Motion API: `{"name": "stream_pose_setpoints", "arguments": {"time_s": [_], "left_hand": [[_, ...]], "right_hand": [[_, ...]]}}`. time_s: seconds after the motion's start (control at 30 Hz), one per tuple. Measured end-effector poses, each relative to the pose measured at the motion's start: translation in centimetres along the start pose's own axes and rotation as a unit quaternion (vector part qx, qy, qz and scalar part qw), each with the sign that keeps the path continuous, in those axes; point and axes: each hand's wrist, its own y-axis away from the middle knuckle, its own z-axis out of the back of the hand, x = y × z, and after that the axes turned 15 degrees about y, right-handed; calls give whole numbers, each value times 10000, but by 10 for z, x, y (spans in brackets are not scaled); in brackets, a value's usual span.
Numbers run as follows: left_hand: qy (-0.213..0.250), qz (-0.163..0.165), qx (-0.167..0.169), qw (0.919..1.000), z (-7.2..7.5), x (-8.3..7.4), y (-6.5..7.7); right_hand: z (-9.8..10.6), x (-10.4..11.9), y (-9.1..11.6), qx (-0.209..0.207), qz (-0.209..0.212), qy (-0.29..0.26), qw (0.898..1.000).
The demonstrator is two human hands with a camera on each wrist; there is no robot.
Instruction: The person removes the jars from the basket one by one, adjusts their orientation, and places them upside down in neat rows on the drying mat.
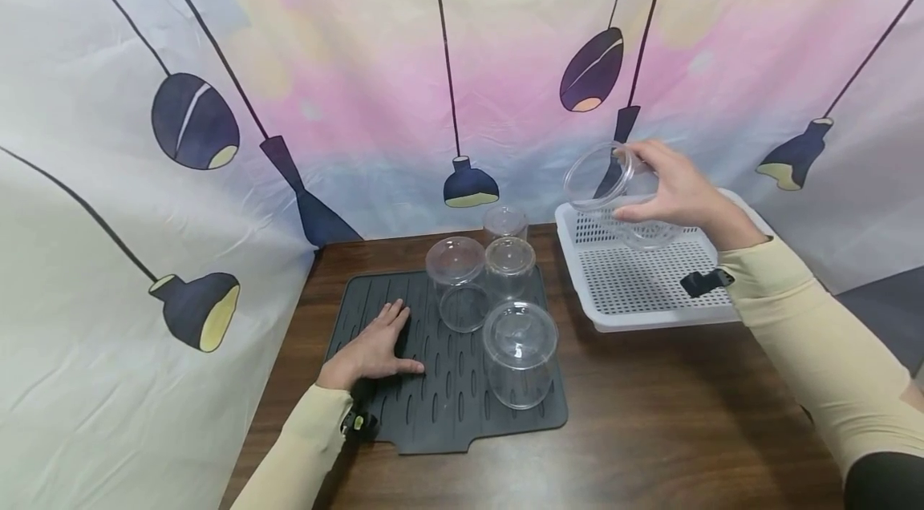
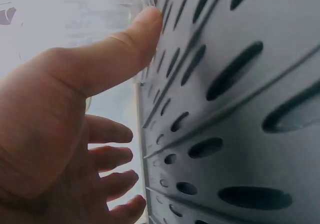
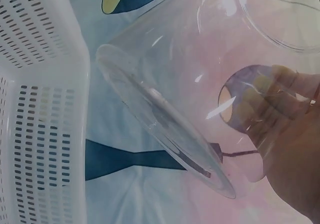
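Note:
My right hand [image 1: 674, 188] grips a clear plastic jar [image 1: 596, 180], its fingers and thumb spread round the wall, above the left part of a white perforated basket [image 1: 588, 305]. The jar is tilted, and in the right wrist view its wide flanged end [image 3: 165, 126] points down and left. Fingers straight, my left hand [image 1: 370, 348] is at the left part of a dark grey slotted mat [image 1: 433, 434]; the left wrist view shows the thumb [image 2: 117, 49] held apart from the other fingers. Several clear jars [image 1: 520, 366] stand on the mat, right of that hand.
Mat and basket are on a brown wooden table [image 1: 650, 414], the basket at the back right. Behind the table hangs a cloth [image 1: 361, 93] printed with lamps. A faint clear round shape [image 1: 647, 234] shows over the basket; whether it belongs to the held jar, I cannot tell.

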Motion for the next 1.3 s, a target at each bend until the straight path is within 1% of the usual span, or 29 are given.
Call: {"name": "stream_pose_setpoints", "arguments": {"time_s": [0.07,0.17,0.3,0.37,0.43,0.53,0.57,0.63,0.8,0.93,1.07,1.2,1.3], "left_hand": [[-13,-52,-46,10000,3,-2,2],[34,-170,-216,9996,10,-6,5],[98,-285,-353,9989,26,-12,10],[69,-378,-489,9981,36,-15,13],[30,-503,-801,9955,45,-19,16],[56,-727,-1358,9880,55,-24,19],[88,-785,-1506,9854,58,-26,20],[175,-885,-1675,9817,62,-31,21],[287,-1046,-1751,9786,71,-44,20],[367,-1223,-1799,9754,78,-60,17],[449,-1482,-1905,9694,84,-77,11],[559,-1665,-1990,9641,87,-93,4],[622,-1723,-2033,9618,87,-101,0]], "right_hand": [[0,3,-1,56,73,9,10000],[0,6,-2,97,166,57,9998],[0,9,-3,100,254,75,9996],[0,10,-3,89,285,117,9995],[0,13,-3,65,325,135,9994],[1,17,-2,21,401,197,9990],[1,18,-2,12,435,202,9988],[1,20,-1,-8,494,224,9985],[2,28,-1,-131,715,259,9970],[2,35,-2,-221,954,244,9949],[2,42,-3,-276,1086,253,9934],[0,50,-3,-336,1174,343,9919],[-1,56,-3,-298,1235,370,9912]]}}
